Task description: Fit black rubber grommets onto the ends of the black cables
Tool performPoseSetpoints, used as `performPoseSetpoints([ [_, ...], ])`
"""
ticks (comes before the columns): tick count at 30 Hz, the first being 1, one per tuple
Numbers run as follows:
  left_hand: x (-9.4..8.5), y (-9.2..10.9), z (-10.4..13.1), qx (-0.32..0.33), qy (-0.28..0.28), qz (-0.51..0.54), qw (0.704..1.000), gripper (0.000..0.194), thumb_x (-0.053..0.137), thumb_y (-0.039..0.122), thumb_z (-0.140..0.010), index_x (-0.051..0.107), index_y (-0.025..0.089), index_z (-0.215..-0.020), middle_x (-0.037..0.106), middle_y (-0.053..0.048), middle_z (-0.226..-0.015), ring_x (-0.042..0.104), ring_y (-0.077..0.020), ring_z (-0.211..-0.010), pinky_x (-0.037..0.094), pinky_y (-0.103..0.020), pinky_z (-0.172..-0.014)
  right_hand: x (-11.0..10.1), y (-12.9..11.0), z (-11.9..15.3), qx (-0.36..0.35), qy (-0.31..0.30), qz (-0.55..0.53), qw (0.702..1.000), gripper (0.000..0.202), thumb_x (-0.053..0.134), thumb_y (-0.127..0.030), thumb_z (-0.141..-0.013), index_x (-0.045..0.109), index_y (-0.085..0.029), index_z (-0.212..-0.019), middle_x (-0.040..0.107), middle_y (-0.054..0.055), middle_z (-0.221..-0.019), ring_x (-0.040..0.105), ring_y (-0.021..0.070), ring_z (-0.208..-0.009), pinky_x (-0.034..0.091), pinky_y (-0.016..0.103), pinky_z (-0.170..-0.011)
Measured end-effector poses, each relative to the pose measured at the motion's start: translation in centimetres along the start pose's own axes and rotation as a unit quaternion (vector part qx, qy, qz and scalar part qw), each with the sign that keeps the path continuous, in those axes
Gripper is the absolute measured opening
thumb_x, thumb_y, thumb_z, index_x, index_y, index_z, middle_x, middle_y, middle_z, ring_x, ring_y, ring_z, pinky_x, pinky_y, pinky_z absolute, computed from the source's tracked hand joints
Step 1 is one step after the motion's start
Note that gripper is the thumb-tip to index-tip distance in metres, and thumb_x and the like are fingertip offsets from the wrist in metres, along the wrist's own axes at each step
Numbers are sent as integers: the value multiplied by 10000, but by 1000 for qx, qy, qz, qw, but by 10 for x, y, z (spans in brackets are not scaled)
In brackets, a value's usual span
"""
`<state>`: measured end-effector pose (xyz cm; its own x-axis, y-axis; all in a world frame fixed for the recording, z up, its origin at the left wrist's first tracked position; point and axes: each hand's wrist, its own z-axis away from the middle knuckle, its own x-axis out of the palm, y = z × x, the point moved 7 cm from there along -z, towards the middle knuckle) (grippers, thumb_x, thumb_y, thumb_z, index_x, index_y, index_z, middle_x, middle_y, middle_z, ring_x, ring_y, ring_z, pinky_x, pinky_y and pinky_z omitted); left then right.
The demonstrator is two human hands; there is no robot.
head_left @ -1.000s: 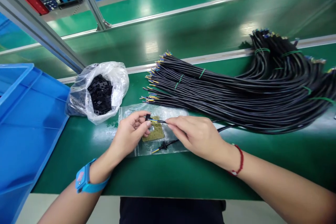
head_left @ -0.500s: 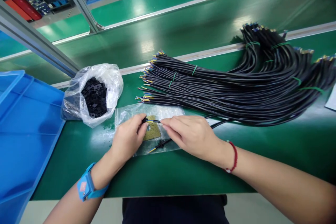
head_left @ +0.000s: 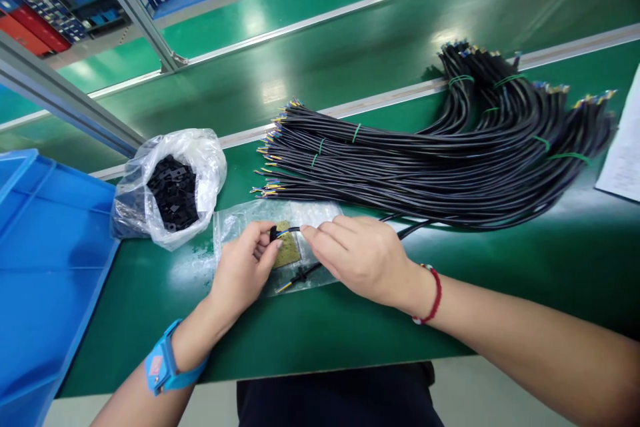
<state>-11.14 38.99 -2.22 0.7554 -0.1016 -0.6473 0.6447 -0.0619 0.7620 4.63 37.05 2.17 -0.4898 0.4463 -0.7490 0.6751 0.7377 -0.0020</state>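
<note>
My right hand is closed around a black cable near its stripped end, where thin coloured wires show. Thumb and fingers of my left hand pinch a small black plastic part at the tip of those wires. Whether the wires pass through the part, I cannot tell. Below the hands lies a yellowish sponge-like pad on a clear plastic bag. A second cable end with a black fitting on it rests on the bag, its yellow and blue wires bare.
Bundles of black cables, tied with green bands, lie across the back of the green table. An open plastic bag of small black parts stands left, beside a blue bin. White paper lies far right.
The left thumb and fingers have opened a little, so more of the small black part shows. The camera view has shifted slightly. Both hands stay over the pad.
</note>
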Motion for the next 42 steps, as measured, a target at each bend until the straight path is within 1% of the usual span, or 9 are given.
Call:
performPoseSetpoints([
  [4, 7, -5, 2, -53, -47, 129, 989, 267, 580, 301, -845, 549, 159, -1069, 607, 10, -693, 611, -122, -595, 512, -230, -576, -4, 0, -2, 1, 11, -2, 1000, 147, 507, -105, -903, 651, -132, -893, 538, -15, -597, 459, 130, -567, 308, 300, -506],
  [8, 5, -3, 2, -86, -49, 247, 964, 325, 577, 385, -859, 524, 122, -1043, 666, -35, -713, 630, -127, -559, 534, -238, -539, -7, 1, -1, 4, 24, -14, 1000, 139, 510, -101, -900, 647, -126, -891, 543, -17, -598, 461, 125, -563, 297, 291, -510],
  [15, 4, -4, -1, -120, -68, 382, 914, 378, 727, 411, -760, 536, 140, -942, 670, -18, -651, 604, -111, -487, 475, -187, -442, -7, 5, 1, 14, 36, -59, 998, 149, 498, -110, -906, 647, -117, -913, 567, -8, -621, 488, 124, -565, 318, 290, -507],
  [20, 1, -3, -2, -139, -65, 445, 882, 417, 793, 439, -671, 557, 158, -870, 638, 6, -570, 543, -91, -396, 404, -158, -374, -11, 4, 4, -11, 56, -95, 994, 134, 511, -115, -900, 640, -120, -940, 568, -15, -614, 485, 125, -556, 328, 280, -484],
  [24, -1, -4, -3, -123, -64, 435, 890, 436, 814, 461, -634, 555, 158, -810, 631, 4, -558, 541, -93, -402, 428, -175, -403, -12, 6, 4, -8, 61, -100, 993, 153, 495, -119, -908, 646, -125, -930, 581, -16, -615, 494, 117, -552, 345, 270, -483],
  [29, -2, -5, -3, -91, -69, 409, 906, 398, 806, 430, -664, 576, 147, -824, 639, -10, -600, 573, -98, -470, 468, -189, -478, -14, 10, 2, 9, 74, -113, 991, 146, 503, -126, -907, 649, -114, -917, 602, -3, -628, 517, 116, -558, 375, 258, -502],
  [37, -4, -3, -4, -61, -78, 382, 919, 360, 770, 424, -717, 570, 156, -849, 635, -5, -622, 569, -96, -481, 475, -192, -488, -14, 12, 2, 19, 73, -120, 990, 143, 505, -121, -905, 646, -105, -926, 604, 6, -636, 542, 120, -566, 368, 256, -507],
  [39, -6, -4, -3, -46, -68, 349, 934, 339, 754, 423, -733, 577, 161, -855, 623, -1, -635, 568, -100, -493, 476, -200, -494, -11, 9, 2, -3, 52, -133, 990, 134, 511, -109, -895, 645, -107, -903, 576, -1, -617, 520, 116, -546, 345, 254, -498],
  [42, -9, -2, 0, 0, -53, 233, 971, 229, 724, 342, -774, 625, 164, -879, 627, -23, -738, 598, -122, -620, 499, -227, -598, -2, 7, 2, -20, 4, -179, 984, 177, 472, -126, -919, 641, -127, -869, 569, -4, -623, 503, 114, -542, 355, 252, -509],
])
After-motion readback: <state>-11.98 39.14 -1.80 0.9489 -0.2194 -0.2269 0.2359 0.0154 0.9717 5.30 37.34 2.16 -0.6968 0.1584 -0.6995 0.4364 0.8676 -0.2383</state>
